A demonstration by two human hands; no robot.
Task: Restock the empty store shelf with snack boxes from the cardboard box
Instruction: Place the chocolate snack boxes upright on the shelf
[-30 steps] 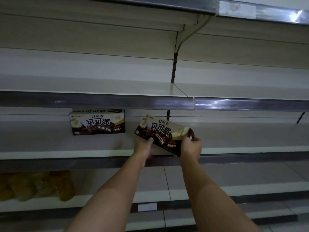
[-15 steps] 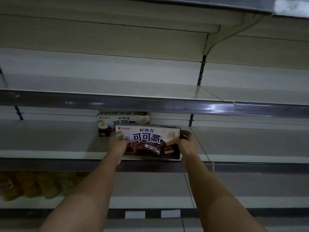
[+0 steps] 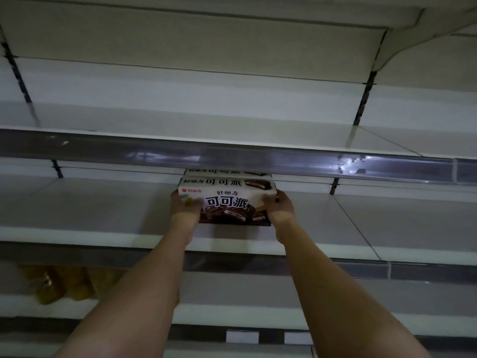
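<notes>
A brown and white snack box (image 3: 227, 208) stands upright on the middle shelf (image 3: 103, 213), its front face toward me. My left hand (image 3: 184, 206) grips its left end and my right hand (image 3: 280, 206) grips its right end. Right behind it stands a second, identical snack box (image 3: 224, 172), of which only the top strip shows under the rail of the shelf above. The cardboard box is out of view.
The upper shelf (image 3: 232, 117) is bare, with a grey price rail (image 3: 232, 156) along its front. On a lower shelf at the left lie several yellow snack bags (image 3: 62, 282). Dark slotted uprights (image 3: 362, 99) run down the back wall.
Both hands carried the box left from a tilted position in the air, set it level, and pushed it back against the box that stood on the shelf. The camera came closer.
</notes>
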